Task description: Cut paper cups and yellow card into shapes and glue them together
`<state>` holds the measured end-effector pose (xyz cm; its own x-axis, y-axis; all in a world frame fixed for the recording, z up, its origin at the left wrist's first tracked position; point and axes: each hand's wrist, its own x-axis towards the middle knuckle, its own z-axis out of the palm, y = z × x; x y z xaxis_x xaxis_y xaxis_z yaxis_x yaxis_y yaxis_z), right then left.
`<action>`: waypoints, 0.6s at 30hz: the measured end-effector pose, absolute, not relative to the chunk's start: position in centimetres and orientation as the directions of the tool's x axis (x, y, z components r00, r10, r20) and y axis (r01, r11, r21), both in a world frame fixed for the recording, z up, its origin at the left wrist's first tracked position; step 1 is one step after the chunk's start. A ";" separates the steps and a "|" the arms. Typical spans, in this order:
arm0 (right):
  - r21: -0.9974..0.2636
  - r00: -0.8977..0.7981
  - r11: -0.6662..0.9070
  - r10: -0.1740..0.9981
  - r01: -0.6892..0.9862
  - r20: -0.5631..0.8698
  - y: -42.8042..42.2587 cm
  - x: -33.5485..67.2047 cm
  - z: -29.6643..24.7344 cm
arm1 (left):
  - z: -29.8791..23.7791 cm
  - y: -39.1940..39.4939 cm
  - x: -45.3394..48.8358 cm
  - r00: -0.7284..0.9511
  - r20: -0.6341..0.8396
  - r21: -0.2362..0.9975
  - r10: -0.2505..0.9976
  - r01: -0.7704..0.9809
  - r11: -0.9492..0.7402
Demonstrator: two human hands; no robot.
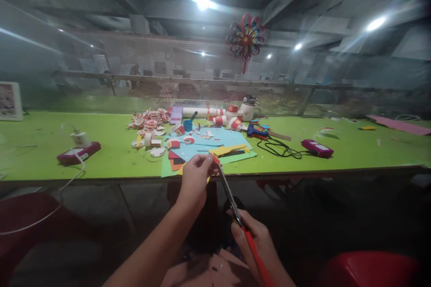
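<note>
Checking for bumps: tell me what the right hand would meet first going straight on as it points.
Probably the red piece held by the left hand; the scissors in the right hand seem to reach it, though depth is unclear.

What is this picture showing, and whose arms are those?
There's no robot here, just a person using two bare hands. A camera on that person's head took this single picture, looking forward and down. The left hand pinches a small red piece. The right hand holds scissors, with the tips up close to that piece. In front is a green table. On it lie a light blue sheet, a yellow strip and a pile of little red-and-white pieces.
</note>
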<state>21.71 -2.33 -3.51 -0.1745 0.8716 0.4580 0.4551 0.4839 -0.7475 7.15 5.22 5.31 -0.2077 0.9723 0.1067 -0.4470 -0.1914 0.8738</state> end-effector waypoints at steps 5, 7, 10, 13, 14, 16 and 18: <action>-0.744 -0.190 0.484 0.873 0.461 0.450 -2.5 21.6 -3.1 | 5.1 5.3 7.3 -0.234 0.119 0.877 0.965 -0.430 -0.213; -0.744 -0.179 0.480 0.874 0.464 0.452 -2.6 21.6 -3.0 | 5.1 5.2 7.3 -0.237 0.123 0.880 0.964 -0.423 -0.216; -0.752 -0.169 0.482 0.872 0.449 0.458 -2.7 21.6 -3.0 | 5.1 5.1 7.3 -0.220 0.129 0.872 0.967 -0.439 -0.216; -0.765 -0.181 0.486 0.873 0.423 0.454 -2.7 21.6 -3.3 | 5.1 5.2 7.1 -0.184 0.140 0.861 0.973 -0.462 -0.211; -0.775 -0.179 0.479 0.877 0.413 0.447 -2.7 21.6 -3.4 | 5.1 5.2 6.9 -0.177 0.141 0.859 0.974 -0.468 -0.209; -0.810 -0.126 0.442 0.895 0.386 0.428 -2.8 21.6 -3.5 | 5.2 5.2 6.5 -0.179 0.154 0.858 0.972 -0.464 -0.221; -0.863 -0.026 0.378 0.919 0.337 0.392 -2.7 21.7 -3.0 | 5.5 4.8 5.9 -0.170 0.198 0.878 0.965 -0.407 -0.252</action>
